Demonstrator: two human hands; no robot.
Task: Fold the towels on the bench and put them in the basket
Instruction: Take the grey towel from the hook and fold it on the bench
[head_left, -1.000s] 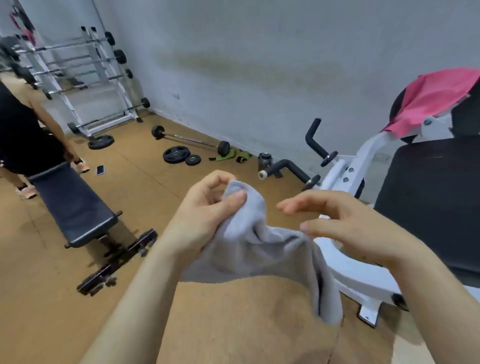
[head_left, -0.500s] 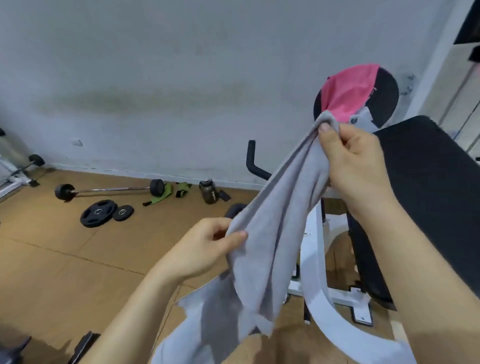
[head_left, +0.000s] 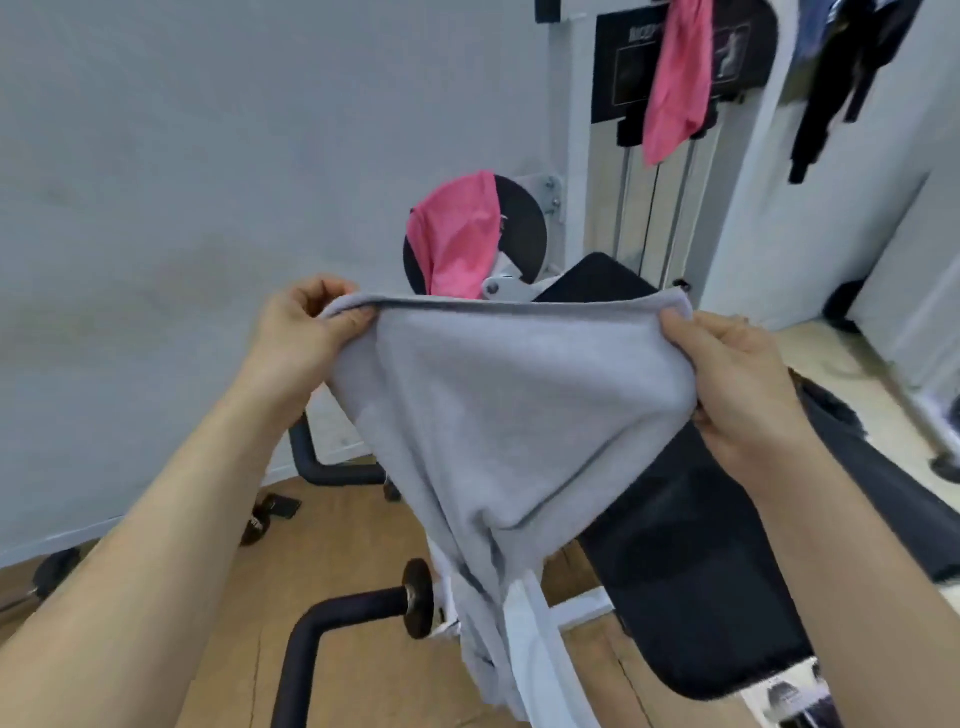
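A grey towel (head_left: 498, 415) hangs in the air in front of me, its top edge stretched flat between both hands. My left hand (head_left: 304, 332) pinches the left corner and my right hand (head_left: 737, 384) grips the right corner. The towel's lower part droops in a bunch past the white machine frame (head_left: 540, 644). Behind the towel lies the black padded bench (head_left: 691, 561). A pink towel (head_left: 460, 239) drapes over a round black pad behind it. A second pink towel (head_left: 675, 78) hangs on the weight stack at the top. No basket is in view.
A black handle bar (head_left: 332, 618) with a round end juts out at the lower middle over the wooden floor. Dark clothes (head_left: 841, 78) hang at the top right. A small dark bottle (head_left: 257, 527) lies by the grey wall.
My left hand rose and moved to the towel's left corner, and my right hand moved to the right, so the towel is now spread wide. The view swung right toward the bench.
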